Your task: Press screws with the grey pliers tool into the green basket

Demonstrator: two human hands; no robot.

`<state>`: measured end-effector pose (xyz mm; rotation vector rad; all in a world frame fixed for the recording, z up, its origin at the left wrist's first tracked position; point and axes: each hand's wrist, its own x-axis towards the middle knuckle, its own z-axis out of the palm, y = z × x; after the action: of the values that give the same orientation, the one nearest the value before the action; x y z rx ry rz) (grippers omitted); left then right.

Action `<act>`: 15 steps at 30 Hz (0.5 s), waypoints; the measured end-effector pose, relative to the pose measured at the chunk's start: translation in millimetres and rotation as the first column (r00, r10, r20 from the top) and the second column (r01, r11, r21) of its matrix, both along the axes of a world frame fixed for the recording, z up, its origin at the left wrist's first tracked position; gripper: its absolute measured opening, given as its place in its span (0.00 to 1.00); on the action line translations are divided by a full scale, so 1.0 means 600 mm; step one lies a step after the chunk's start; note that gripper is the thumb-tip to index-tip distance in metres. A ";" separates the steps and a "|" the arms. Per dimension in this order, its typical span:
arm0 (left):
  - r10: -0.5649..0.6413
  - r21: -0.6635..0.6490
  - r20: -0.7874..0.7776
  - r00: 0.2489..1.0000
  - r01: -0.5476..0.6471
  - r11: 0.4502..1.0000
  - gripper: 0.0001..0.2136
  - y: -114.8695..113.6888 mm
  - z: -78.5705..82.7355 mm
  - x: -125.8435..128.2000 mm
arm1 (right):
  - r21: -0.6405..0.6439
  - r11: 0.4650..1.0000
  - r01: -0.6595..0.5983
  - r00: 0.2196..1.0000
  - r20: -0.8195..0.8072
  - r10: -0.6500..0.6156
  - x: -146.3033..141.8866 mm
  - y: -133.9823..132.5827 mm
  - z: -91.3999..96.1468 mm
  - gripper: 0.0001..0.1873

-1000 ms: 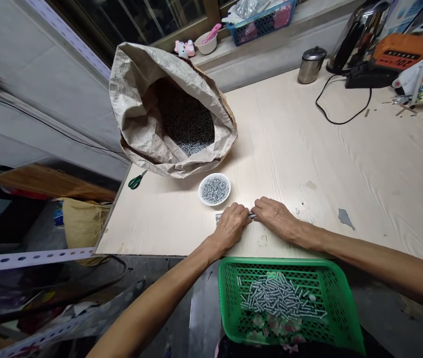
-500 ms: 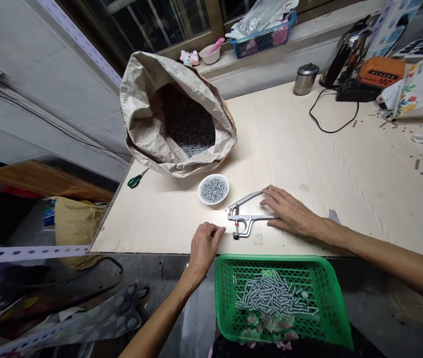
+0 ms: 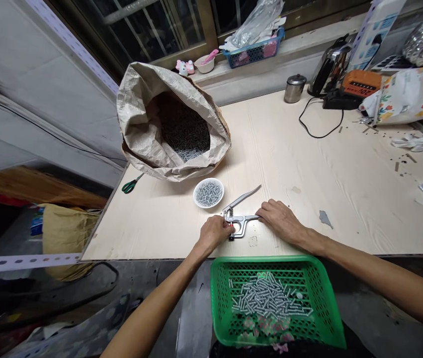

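Note:
Silver snap pliers [image 3: 241, 226] lie on the table with their handles spread apart, a spring and a red part at the jaw. My left hand [image 3: 214, 232] is at the jaw end, its fingers pinched together beside the red part; whatever they hold is too small to make out. With its fingertips, my right hand [image 3: 281, 220] grips the end of the lower handle, while the upper handle stands free. Just behind the jaw sits a white bowl [image 3: 209, 206] of small metal pieces. A green basket [image 3: 331, 308] in front of the table edge holds many spring-like metal parts [image 3: 271, 296].
A large open sack [image 3: 132, 124] of small metal pieces stands at the back left, with green-handled scissors [image 3: 129, 185] near it. Farther right are a metal canister [image 3: 295, 88], a kettle [image 3: 328, 64], a black cable [image 3: 319, 136] and a flowered packet [image 3: 405, 97].
My left hand has moved right and up to the pliers' jaw. My right hand has come off the upper handle and its fingers have closed on the lower one. The view has shifted slightly.

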<state>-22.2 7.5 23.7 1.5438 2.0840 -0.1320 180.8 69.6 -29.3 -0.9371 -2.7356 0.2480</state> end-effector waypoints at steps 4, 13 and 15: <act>-0.007 0.155 -0.088 0.996 0.021 0.988 0.10 -0.010 0.002 0.005 | 0.068 0.998 -0.010 1.000 -0.006 0.010 -0.006 -0.001 -0.002 0.09; 0.135 0.359 0.008 0.991 -0.129 0.924 0.11 0.007 -0.023 -0.010 | -0.047 0.998 0.051 0.995 -0.085 -0.054 0.010 -0.007 -0.011 0.09; 0.171 0.324 0.018 0.985 -0.167 0.931 0.12 0.008 -0.007 -0.012 | -0.065 0.997 0.050 0.996 -0.071 -0.055 0.015 -0.004 -0.009 0.09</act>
<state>-29.7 12.4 19.5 1.5344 2.3243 0.2816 189.7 67.0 -34.5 -0.9946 -2.6470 0.3542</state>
